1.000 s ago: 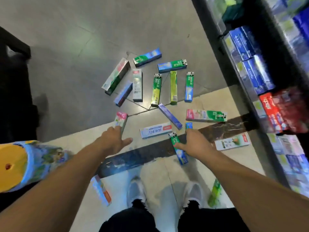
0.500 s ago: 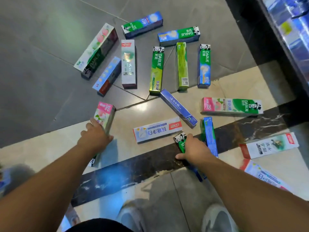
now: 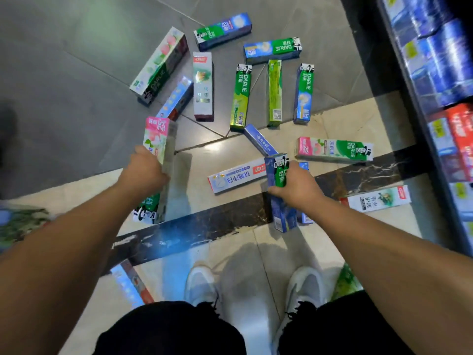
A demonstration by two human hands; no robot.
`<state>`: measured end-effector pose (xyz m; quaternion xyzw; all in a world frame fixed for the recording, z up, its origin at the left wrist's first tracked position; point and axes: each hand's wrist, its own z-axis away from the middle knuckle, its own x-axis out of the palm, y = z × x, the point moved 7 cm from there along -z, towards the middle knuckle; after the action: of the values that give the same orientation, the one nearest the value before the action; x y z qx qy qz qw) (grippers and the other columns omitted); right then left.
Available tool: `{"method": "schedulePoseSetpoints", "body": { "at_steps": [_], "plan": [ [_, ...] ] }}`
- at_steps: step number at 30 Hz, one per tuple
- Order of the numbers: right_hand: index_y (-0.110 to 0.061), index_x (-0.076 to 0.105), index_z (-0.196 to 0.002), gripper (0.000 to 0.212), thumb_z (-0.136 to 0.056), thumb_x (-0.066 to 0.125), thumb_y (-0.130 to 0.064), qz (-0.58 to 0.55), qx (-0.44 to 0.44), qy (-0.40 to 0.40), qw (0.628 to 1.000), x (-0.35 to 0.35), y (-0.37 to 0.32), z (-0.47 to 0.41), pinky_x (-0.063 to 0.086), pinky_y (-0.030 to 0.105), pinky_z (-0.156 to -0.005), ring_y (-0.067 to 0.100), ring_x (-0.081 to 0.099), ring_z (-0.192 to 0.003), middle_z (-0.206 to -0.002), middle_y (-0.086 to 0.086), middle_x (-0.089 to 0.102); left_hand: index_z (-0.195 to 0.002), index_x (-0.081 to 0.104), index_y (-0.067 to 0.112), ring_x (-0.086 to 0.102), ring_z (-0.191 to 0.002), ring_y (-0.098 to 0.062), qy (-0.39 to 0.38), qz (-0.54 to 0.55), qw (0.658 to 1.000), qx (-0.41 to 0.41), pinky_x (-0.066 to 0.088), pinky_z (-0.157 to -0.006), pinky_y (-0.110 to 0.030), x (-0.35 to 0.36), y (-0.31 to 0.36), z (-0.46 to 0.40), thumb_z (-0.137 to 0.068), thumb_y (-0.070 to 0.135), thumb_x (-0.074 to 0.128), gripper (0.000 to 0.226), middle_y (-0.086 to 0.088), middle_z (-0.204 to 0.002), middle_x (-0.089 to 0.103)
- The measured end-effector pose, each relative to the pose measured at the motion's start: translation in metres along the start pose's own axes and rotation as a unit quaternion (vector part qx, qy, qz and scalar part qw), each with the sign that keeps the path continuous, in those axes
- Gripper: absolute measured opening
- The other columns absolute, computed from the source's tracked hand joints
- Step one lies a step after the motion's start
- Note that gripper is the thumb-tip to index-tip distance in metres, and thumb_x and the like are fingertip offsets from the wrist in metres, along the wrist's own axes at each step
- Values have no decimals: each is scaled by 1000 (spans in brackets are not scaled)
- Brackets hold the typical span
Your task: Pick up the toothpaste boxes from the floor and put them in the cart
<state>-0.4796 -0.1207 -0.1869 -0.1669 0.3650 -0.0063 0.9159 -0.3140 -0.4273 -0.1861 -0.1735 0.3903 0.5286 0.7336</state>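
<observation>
Gripping a pink box (image 3: 159, 139) and a blue box (image 3: 278, 175), both hands (image 3: 143, 172) sit amid scattered boxes (image 3: 242, 96).

Both forearms are bare, no sleeves in sight, nothing on either wrist. The left hand (image 3: 143, 172) and right hand (image 3: 298, 189) wear no gloves or rings. Black trousers (image 3: 166, 329) with frayed hems sit over pale grey-white sneakers (image 3: 202, 284).
</observation>
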Motion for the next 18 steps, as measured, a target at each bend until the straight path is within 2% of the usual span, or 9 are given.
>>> {"method": "schedulePoseSetpoints", "body": {
  "at_steps": [4, 9, 14, 18],
  "plan": [
    [-7, 47, -123, 66, -76, 83, -37, -37, -50, 18, 998, -83, -65, 81, 39, 30, -72, 23, 56, -97, -111, 7, 61, -126, 34, 2, 56, -110, -38, -8, 39, 999, 35, 49, -76, -41, -95, 31, 90, -78, 22, 80, 69, -20, -121, 52],
    [-13, 53, -122, 71, -68, 86, -46, -60, -95, 26, 993, -205, -145, 205, 45, 32, -75, 26, 60, -103, -113, 6, 65, -129, 35, 5, 56, -112, -32, -13, 101, 991, 88, 46, -76, -35, -239, 80, 231, -80, 20, 79, 67, -13, -122, 55],
    [-17, 58, -119, 61, -70, 87, -39, -100, -159, 52, 981, -341, -206, 331, 39, 27, -73, 19, 60, -100, -112, 0, 67, -129, 38, 5, 56, -112, -33, 10, 65, 987, 145, 40, -76, -31, -377, 119, 356, -79, 28, 80, 69, -13, -123, 56],
    [-19, 57, -119, 62, -69, 88, -39, -114, -166, 71, 977, -428, -226, 408, 46, 31, -79, 19, 60, -100, -105, -4, 64, -126, 42, 8, 57, -103, -28, 49, 56, 978, 194, 37, -73, -29, -465, 149, 431, -77, 30, 81, 66, -6, -110, 51]
  ]
}}
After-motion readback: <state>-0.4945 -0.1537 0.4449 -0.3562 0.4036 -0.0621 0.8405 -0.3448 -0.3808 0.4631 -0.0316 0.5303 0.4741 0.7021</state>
